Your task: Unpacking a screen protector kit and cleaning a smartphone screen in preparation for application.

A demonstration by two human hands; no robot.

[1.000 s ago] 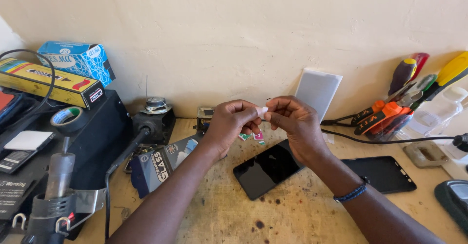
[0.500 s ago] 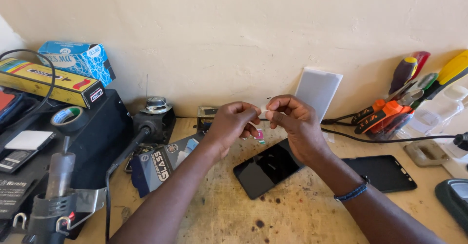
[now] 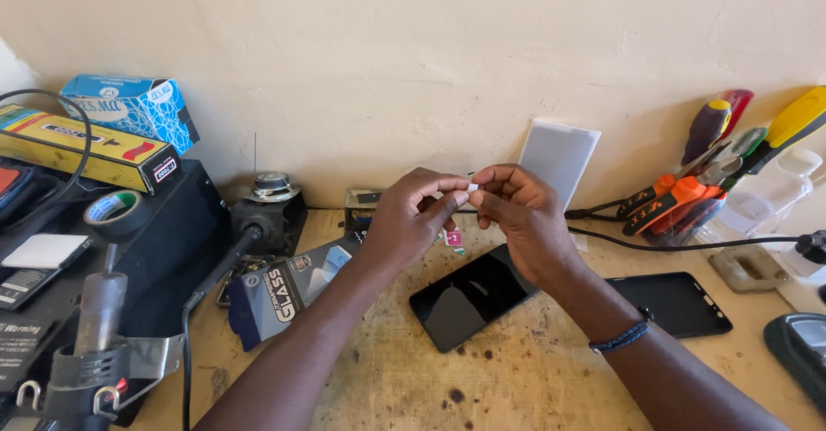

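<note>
Your hands have drawn together since a moment ago: your left hand (image 3: pixel 413 220) and right hand (image 3: pixel 516 220) now pinch the same small white tab (image 3: pixel 472 187), fingers closed on it, above the black phone (image 3: pixel 469 298) lying face up. Nearer left, a dark blue flat package (image 3: pixel 280 293) lies beside it; further back, a yellow box (image 3: pixel 86 149), a blue carton (image 3: pixel 133 108) and a white sleeve (image 3: pixel 559 156) stand by the wall

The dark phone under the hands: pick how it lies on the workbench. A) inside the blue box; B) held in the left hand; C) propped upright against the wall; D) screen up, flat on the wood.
D: the dark phone lies flat with its glossy screen up on the wooden workbench, below the left hand and right hand, which touch only a small white piece.
</note>
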